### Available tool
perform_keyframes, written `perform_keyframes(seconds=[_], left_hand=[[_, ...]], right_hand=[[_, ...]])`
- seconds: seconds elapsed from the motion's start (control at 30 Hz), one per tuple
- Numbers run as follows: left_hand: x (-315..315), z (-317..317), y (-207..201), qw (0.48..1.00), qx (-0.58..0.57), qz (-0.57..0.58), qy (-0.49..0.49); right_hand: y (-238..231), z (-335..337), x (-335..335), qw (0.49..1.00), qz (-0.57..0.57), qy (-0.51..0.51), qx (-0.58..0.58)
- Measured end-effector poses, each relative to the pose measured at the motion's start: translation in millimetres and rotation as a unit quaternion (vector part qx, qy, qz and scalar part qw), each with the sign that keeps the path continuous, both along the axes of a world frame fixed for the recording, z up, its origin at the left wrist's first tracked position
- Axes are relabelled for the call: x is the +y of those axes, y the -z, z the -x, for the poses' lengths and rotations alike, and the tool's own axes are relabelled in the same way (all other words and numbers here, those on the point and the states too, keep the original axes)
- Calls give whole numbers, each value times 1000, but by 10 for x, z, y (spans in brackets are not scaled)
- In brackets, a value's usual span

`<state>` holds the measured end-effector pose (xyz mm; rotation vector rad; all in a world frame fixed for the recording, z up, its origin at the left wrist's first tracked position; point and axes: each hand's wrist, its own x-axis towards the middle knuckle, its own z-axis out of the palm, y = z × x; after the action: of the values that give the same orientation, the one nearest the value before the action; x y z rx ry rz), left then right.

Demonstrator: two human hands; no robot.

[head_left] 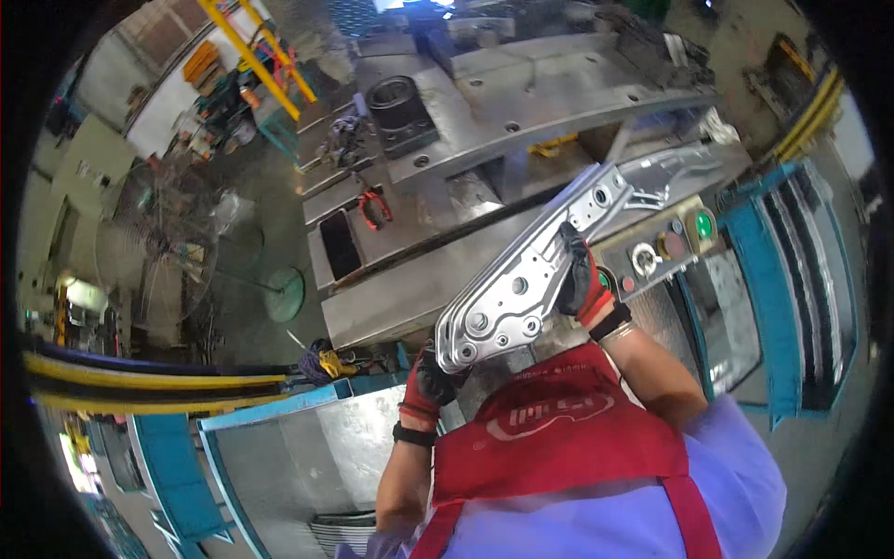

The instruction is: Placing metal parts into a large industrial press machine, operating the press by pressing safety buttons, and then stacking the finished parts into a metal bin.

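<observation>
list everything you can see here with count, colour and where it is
stamped metal part: count unclear (edges look layered), silver, centre
machine bed: one, grey, ahead of the person
cylinder: one, black, on the bed's far left
hand tool: one, red-handled, on the bed's left
control box: one, grey, right of the part
fan: one, grey and green, far left
posts: two, yellow, upper left
bundle: one, yellow and dark, below the bed's left
frames: several, blue, both sides
background clutter: too blurred to count
apron: one, red, lower middle
left hand: one, red-black glove, part's near end
right hand: one, red-black glove, part's right edge
</observation>
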<state>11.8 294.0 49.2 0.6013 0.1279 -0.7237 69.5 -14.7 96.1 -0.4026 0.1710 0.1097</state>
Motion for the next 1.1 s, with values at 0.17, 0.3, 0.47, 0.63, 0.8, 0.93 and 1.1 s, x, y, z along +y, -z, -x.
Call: perform_keyframes(seconds=[0.17,0.3,0.47,0.63,0.8,0.93,1.1], left_hand=[[-21,201,-71,976,-103,-194,5],[106,373,19,997,47,-51,-33],[-172,397,-636,975,197,-51,-91],[-428,201,-813,865,-352,-358,10],[-595,316,-334,975,-103,-146,130],[-778,597,-346,974,-92,-146,144],[-1013,1012,-358,951,-112,-245,154]], right_hand=[[-466,282,-39,999,-18,12,39],[-146,417,-187,991,-16,132,-4],[175,648,-397,990,-29,134,-37],[593,928,-457,984,-34,169,42],[776,1111,-600,983,-26,161,83],[915,1226,-775,985,-13,141,94],[1011,1294,-1063,991,-2,91,94]])
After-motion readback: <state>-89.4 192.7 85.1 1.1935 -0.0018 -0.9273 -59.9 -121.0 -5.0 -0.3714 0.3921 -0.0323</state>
